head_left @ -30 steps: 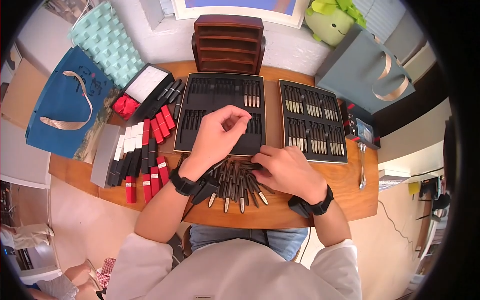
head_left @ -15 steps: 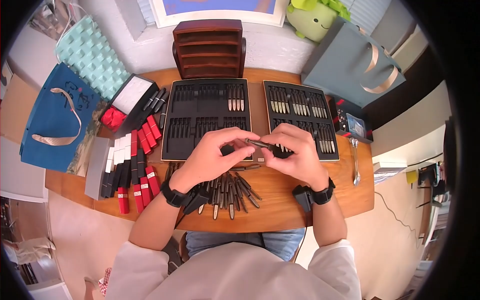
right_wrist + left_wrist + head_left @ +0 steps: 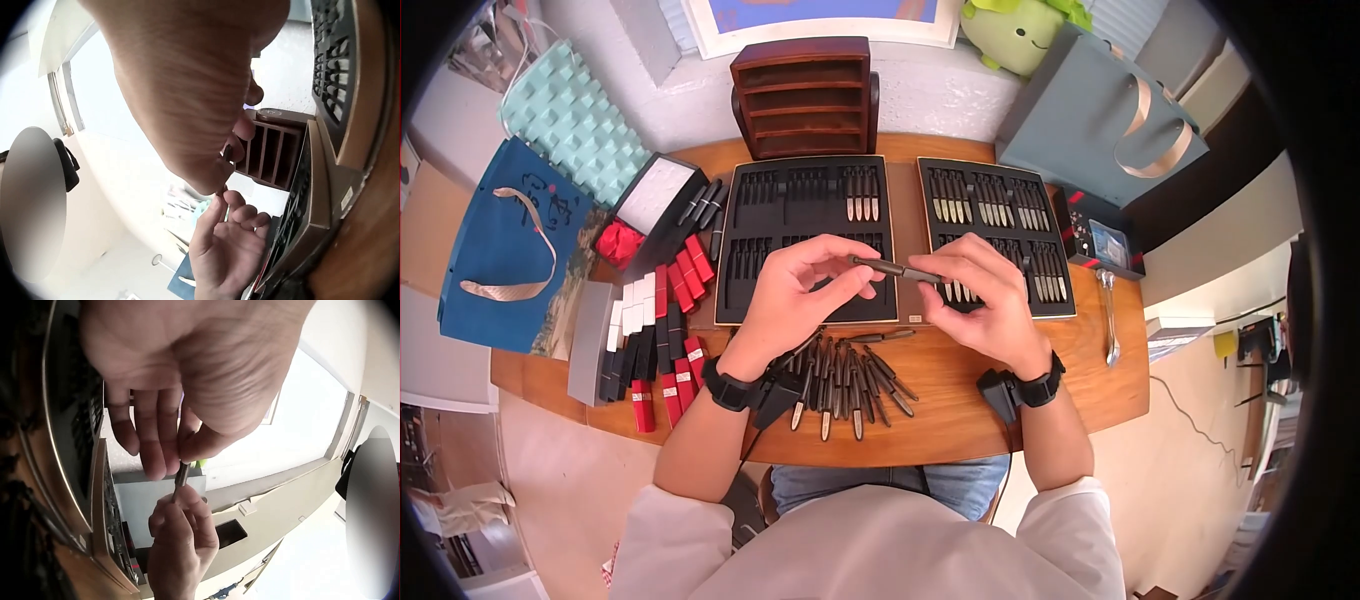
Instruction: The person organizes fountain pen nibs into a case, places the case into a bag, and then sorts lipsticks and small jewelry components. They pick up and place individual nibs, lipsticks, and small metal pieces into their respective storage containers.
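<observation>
A slim dark pen-shaped stick [image 3: 890,267] lies level between my two hands, above the front of the open black cases. My left hand [image 3: 795,292] pinches its left end between thumb and fingertips. At the other end, my right hand [image 3: 990,305] pinches it with thumb and forefinger. In the left wrist view a short dark length of the stick [image 3: 182,475] shows between the fingertips. Below the hands lies a loose pile of similar sticks [image 3: 840,375], some with pale tips. The left case [image 3: 805,217] and the right case [image 3: 1005,228] hold rows of such sticks.
Red, white and black small boxes [image 3: 665,325] crowd the table's left side by a blue paper bag [image 3: 515,250]. A small brown wooden shelf [image 3: 802,95] stands behind the left case. On the right are a metal spoon [image 3: 1110,320] and a grey paper bag [image 3: 1090,130].
The hands have come together and hold one stick between them; earlier the right hand was at the pile. Since half a second ago they have drawn slightly apart, showing more of the stick.
</observation>
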Demonstrator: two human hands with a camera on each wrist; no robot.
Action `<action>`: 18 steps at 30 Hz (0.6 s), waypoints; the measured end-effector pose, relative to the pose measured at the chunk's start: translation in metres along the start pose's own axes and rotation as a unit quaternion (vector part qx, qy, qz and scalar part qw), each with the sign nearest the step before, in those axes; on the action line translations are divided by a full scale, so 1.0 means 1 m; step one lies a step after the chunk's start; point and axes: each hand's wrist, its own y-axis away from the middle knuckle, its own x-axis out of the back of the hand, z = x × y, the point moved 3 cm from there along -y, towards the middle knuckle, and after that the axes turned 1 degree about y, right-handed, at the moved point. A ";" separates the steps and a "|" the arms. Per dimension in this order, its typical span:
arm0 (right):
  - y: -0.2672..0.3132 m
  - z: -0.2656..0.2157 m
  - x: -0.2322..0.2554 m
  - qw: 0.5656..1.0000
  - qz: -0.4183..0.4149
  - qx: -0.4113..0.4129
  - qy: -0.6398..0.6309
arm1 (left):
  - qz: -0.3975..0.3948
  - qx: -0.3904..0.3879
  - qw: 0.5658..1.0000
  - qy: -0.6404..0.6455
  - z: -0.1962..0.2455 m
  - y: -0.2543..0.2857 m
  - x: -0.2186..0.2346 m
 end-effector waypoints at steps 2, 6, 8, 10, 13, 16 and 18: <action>0.000 0.002 0.002 1.000 0.002 0.007 0.010 | 0.005 -0.007 1.000 0.005 0.002 0.000 0.001; 0.001 0.005 0.004 1.000 0.000 -0.006 0.008 | 0.005 -0.018 1.000 0.012 0.001 0.001 0.002; 0.001 0.005 0.004 1.000 0.001 -0.009 0.009 | 0.008 -0.028 0.999 0.014 0.002 0.001 0.001; 0.001 0.006 0.004 1.000 0.002 -0.005 0.011 | 0.003 -0.023 1.000 0.012 0.003 0.001 0.003; 0.001 0.008 0.005 1.000 -0.003 -0.009 0.013 | -0.004 -0.021 1.000 0.009 0.005 0.001 0.003; 0.001 0.008 0.004 1.000 -0.004 -0.011 0.017 | -0.003 -0.026 1.000 0.007 0.006 0.001 0.002; 0.001 0.007 0.004 1.000 -0.005 -0.012 0.014 | -0.002 -0.029 1.000 0.005 0.006 0.001 0.002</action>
